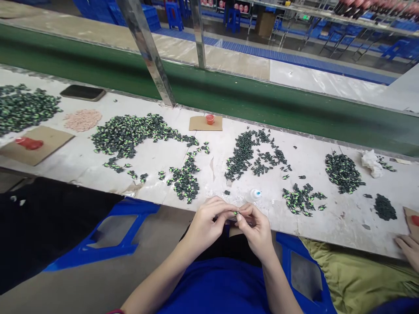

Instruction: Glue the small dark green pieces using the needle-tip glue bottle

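Both hands meet at the near edge of the table, fingertips close together. My left hand (pixel 209 220) pinches a small dark green part with a bright green patch (pixel 236 213). From the other side, my right hand (pixel 255 226) closes thumb and fingers on the same small part. Its exact kind is too small to tell. Just beyond my right hand lies a small white bottle with a blue tip (pixel 255 194). A pile of dark and bright green parts (pixel 185 181) lies ahead to the left, and a heap of small dark pieces (pixel 240 155) lies ahead to the right.
Larger heaps of green parts (pixel 127 135) spread leftward. A red cup (pixel 210 119) stands on cardboard (pixel 196 124) at the back. A phone (pixel 83 93) and pale pink pieces (pixel 83 120) lie far left. Metal posts rise behind. Another person's hand (pixel 409 248) rests at the right edge.
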